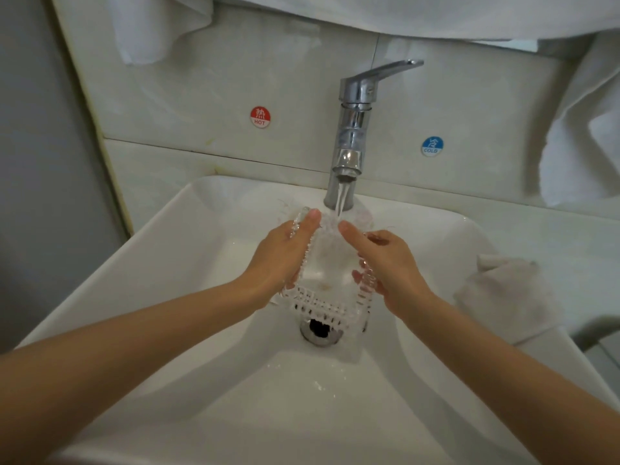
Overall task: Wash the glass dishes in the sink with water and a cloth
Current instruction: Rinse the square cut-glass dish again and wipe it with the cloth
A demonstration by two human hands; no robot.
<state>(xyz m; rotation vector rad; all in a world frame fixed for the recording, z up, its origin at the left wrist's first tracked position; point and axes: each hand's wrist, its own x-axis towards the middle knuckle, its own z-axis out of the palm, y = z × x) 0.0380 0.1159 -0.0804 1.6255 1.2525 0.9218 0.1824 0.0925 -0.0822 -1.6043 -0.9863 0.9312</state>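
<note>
The chrome tap (pixel 352 129) stands at the back of the white sink (pixel 161 297), its lever pointing up and to the right. A thin stream of water (pixel 340 203) runs from its spout. On the wall tiles behind it, a red HOT sticker (pixel 260 116) sits to the left and a blue COLD sticker (pixel 432 146) to the right. White towels (pixel 167 31) hang along the top, and another (pixel 583 146) droops at the right. A crumpled, greyish-white cloth (pixel 503 293) lies on the sink's right rim, well apart from my hands. The drain (pixel 320 328) shows dark at the basin's bottom, partly covered by the near edge of what I am holding.

Between my hands, above the basin, is the glass dish (pixel 328 263). It is clear and roughly square, with a ribbed, beaded border. It is tilted: the far edge is raised into the stream and the near edge hangs low over the drain. Water breaks white on its upper part. My left hand (pixel 285 260) grips the left border with the thumb up near the far corner. My right hand (pixel 392 263) grips the right border, and its fingers (pixel 364 265) show through the glass, curled underneath.
</note>
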